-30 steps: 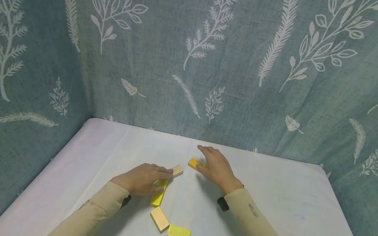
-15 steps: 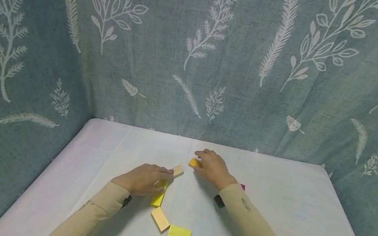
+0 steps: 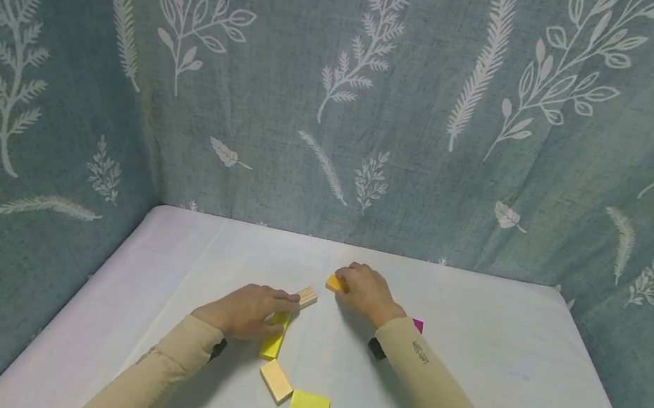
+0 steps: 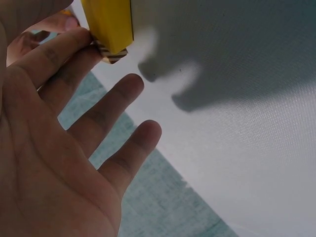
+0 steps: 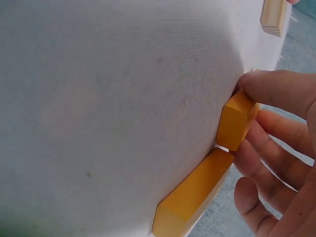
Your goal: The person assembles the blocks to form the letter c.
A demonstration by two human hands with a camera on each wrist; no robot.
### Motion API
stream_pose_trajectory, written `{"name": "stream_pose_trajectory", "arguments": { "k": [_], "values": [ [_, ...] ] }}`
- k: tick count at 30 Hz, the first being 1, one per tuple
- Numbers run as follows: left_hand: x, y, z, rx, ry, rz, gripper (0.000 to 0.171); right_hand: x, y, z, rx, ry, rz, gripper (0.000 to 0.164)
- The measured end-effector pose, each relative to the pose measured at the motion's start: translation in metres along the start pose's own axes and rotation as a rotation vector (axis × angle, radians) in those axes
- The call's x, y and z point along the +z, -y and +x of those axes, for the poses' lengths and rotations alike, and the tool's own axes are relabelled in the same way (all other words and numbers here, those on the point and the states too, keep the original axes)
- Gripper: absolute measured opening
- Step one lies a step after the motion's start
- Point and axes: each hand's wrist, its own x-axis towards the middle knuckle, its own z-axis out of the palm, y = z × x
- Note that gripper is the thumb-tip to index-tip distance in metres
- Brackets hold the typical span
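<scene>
My left hand (image 3: 246, 309) reaches over a yellow block (image 3: 272, 345) and a natural wooden block with a striped face (image 3: 307, 297). In the left wrist view its fingers are nearly straight, with a fingertip touching the striped block (image 4: 114, 57) beside the yellow block (image 4: 109, 24). The thumb is mostly out of that view. My right hand (image 3: 367, 292) pinches a small orange block (image 3: 335, 283) between thumb and fingers on the white surface. The right wrist view has this orange block (image 5: 234, 122) end to end with a second orange block (image 5: 190, 195), which the hand covers in the head view.
Nearer the front lie a pale wooden block (image 3: 276, 381) and a yellow-green block (image 3: 309, 406), almost touching at their corners. A magenta block (image 3: 417, 326) shows partly behind the right sleeve. Leaf-patterned curtain (image 3: 344, 93) hangs behind the white-covered table (image 3: 499, 374).
My right hand has drawn slightly down and left, and its fingers have closed on the orange block. The magenta block has come into sight past the sleeve. My left hand stays put.
</scene>
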Motion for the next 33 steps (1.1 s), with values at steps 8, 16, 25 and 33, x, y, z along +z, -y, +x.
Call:
{"name": "stream_pose_trajectory", "arguments": {
  "k": [8,16,25,33],
  "values": [
    [0.0015,0.0003,-0.0003,-0.002,-0.002,0.005,0.046,0.0043,-0.0002,0.0013,0.013,0.004,-0.002,0.032],
    [0.0036,0.0024,0.0004,-0.008,-0.005,-0.004,0.046,0.0049,-0.0005,0.0000,-0.020,-0.014,-0.006,0.032],
    [0.0018,0.0011,0.0005,0.005,-0.009,0.009,0.047,0.0049,-0.0013,-0.0031,-0.050,-0.048,-0.052,0.033],
    [0.0010,0.0008,0.0012,-0.003,-0.004,-0.003,0.047,0.0016,0.0011,-0.0054,-0.076,-0.031,0.002,0.031]
  ]
}}
